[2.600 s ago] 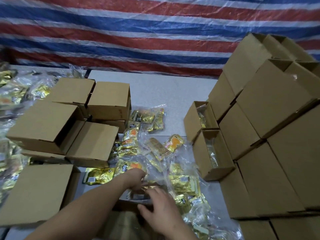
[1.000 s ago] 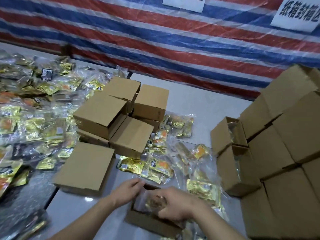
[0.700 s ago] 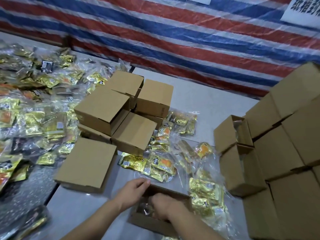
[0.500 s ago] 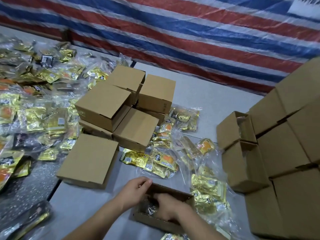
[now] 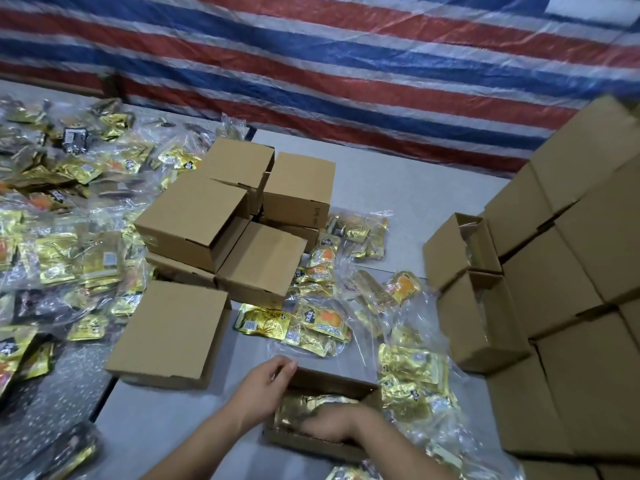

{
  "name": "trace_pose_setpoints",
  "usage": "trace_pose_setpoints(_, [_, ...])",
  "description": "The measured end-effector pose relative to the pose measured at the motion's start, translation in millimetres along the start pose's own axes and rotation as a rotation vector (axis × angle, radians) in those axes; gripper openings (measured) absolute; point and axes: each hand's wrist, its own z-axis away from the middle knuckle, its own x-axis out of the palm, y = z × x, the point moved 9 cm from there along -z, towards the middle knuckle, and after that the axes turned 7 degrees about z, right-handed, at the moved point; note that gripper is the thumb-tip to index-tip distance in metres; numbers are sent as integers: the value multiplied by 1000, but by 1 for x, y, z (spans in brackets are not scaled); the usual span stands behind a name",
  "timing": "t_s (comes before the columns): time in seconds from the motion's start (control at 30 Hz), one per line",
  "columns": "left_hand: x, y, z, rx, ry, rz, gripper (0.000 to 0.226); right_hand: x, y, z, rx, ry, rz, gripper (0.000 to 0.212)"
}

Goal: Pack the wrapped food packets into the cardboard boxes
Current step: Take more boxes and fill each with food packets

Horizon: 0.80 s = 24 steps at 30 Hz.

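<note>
The right hand (image 5: 330,426) is seen inside the open box (image 5: 311,441) at the near edge of the tabletop (image 5: 381,181), laid on a gold wrapped packet (image 5: 304,405) lying in it; motion blur prevents the finger position from being determined. The left hand (image 5: 265,384) is placed at the box's far left corner, fingers loosely curled over the rim, nothing being pinched. More gold packets in clear bags (image 5: 412,379) are spread just beside the box to its right and beyond it. A cluster of closed cardboard boxes (image 5: 221,230) is noted further back on the left, with a large spread of packets (image 5: 69,237) beyond them. Two open boxes (image 5: 474,289) stand on the right against a stacked wall of cartons (image 5: 581,289). A striped tarpaulin (image 5: 311,57) forms the backdrop.
</note>
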Motion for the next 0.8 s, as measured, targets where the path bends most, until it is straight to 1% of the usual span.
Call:
trace_pose_setpoints(0.07, [0,1,-3,-4,-16,-14,25,-23,-5,20,-91,177,-74,43])
trace_pose_setpoints(0.1, [1,1,-4,-9,-27,-15,26,-37,-6,34,-130,299,-107,37])
trace_pose_setpoints(0.17, [2,2,-4,-16,-48,-19,28,-65,-5,66,-194,588,-80,23])
trace_pose_setpoints(0.2, [3,4,-4,-17,-55,-18,28,-77,-7,80,-235,710,-21,16])
trace_pose_setpoints(0.23, [2,5,-4,-16,-58,-13,28,-86,-10,91,-264,808,57,17])
trace_pose_setpoints(0.27, [2,6,-3,-16,-59,-7,28,-93,-10,96,-273,864,135,26])
trace_pose_setpoints(0.3, [1,7,-2,-20,-62,-6,28,-95,-7,93,-256,872,212,36])
trace_pose_setpoints(0.33, [1,7,-1,-26,-66,-9,28,-96,-2,86,-209,841,276,43])
trace_pose_setpoints(0.37, [1,7,0,-33,-70,-13,28,-94,4,77,-158,786,314,42])
trace_pose_setpoints(0.43, [2,9,1,-42,-67,-26,29,-83,12,59,-103,672,348,27])
trace_pose_setpoints(0.47, [2,10,2,-46,-58,-34,29,-78,14,54,-100,652,349,21])
trace_pose_setpoints(0.6, [1,19,4,-62,-40,-41,30,-74,19,55,-126,710,312,13])
trace_pose_setpoints(0.8, [5,57,0,-24,-113,-71,30,-86,36,77,-137,788,249,13])
